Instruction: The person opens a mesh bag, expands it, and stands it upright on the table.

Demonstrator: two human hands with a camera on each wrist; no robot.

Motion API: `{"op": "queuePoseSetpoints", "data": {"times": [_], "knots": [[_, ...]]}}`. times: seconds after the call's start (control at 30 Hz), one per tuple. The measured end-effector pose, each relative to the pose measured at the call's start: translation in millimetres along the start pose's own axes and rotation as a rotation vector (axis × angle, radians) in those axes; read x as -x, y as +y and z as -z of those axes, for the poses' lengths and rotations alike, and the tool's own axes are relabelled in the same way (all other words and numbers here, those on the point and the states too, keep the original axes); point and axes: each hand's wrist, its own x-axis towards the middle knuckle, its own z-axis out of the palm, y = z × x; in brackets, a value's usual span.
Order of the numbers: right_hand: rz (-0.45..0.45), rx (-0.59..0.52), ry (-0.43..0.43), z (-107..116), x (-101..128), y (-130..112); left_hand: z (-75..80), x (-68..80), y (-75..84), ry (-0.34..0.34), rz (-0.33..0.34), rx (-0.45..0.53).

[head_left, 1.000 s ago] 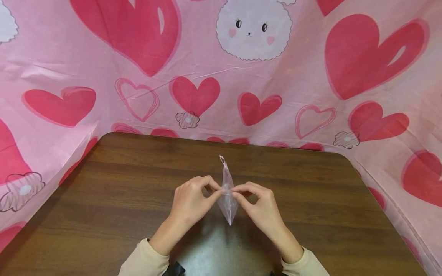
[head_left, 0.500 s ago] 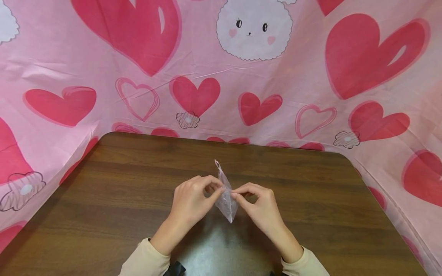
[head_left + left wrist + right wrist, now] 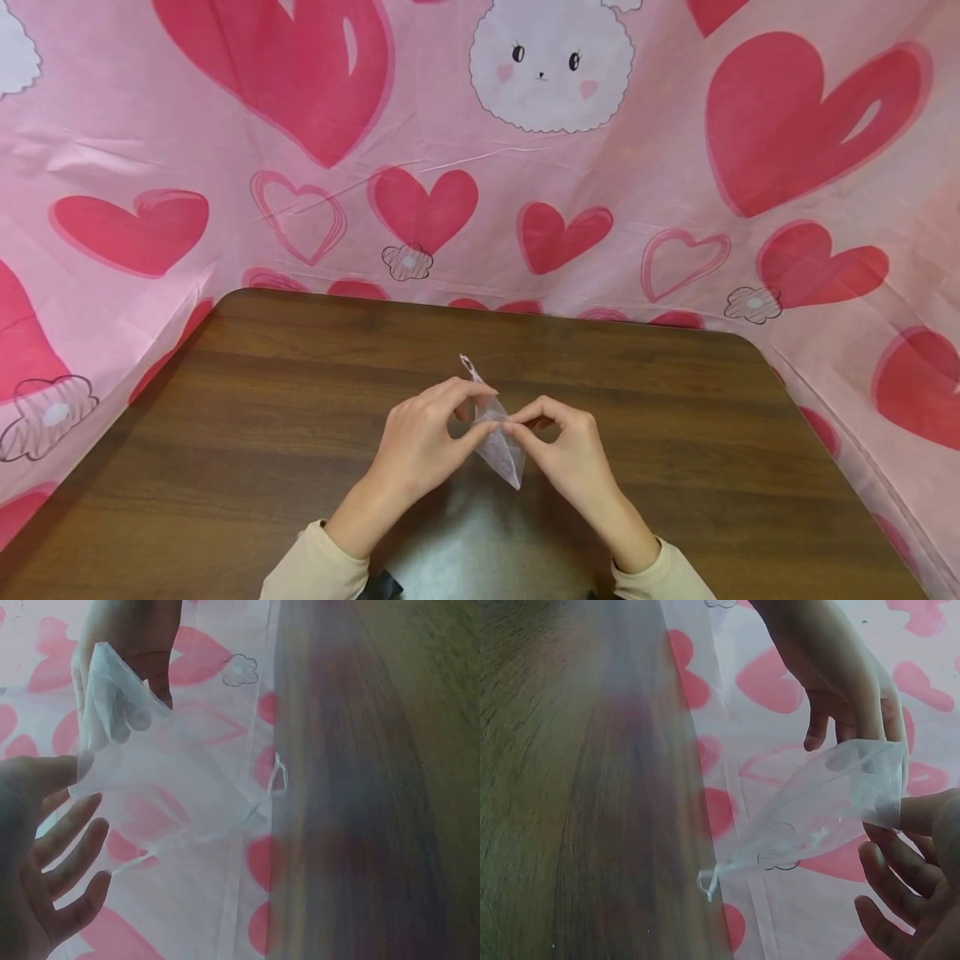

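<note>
Both hands meet over the middle of the desk (image 3: 300,433): the left hand (image 3: 420,442) and right hand (image 3: 573,454) each pinch an edge of the sheer pouch (image 3: 501,433) between thumb and forefinger. Its drawstring knot (image 3: 467,362) is tiny; whether anything lies inside is hard to tell.

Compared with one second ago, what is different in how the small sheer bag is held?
The sheer bag has tilted: its drawstring end swung left and lower, its bottom corner shifted right. The left hand raised its forefinger over the bag's top. Both hands kept pinching the bag at its middle; the right hand and the table are unchanged.
</note>
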Motion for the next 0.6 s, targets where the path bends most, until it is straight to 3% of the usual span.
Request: {"op": "queuePoseSetpoints", "data": {"times": [0.17, 0.43, 0.6], "knots": [[0.011, -0.024, -0.024, -1.9, 0.3, -0.2, -1.2, 0.8, -1.4, 0.007, -0.009, -0.063], [-0.085, 0.075, -0.164, -1.4, 0.6, -3.1, 0.5, 0.8, -3.3, 0.046, 0.080, -0.117], [-0.084, 0.109, -0.118, -2.6, 0.7, -1.4, 0.7, 0.6, -4.2, 0.017, 0.121, -0.133]]}}
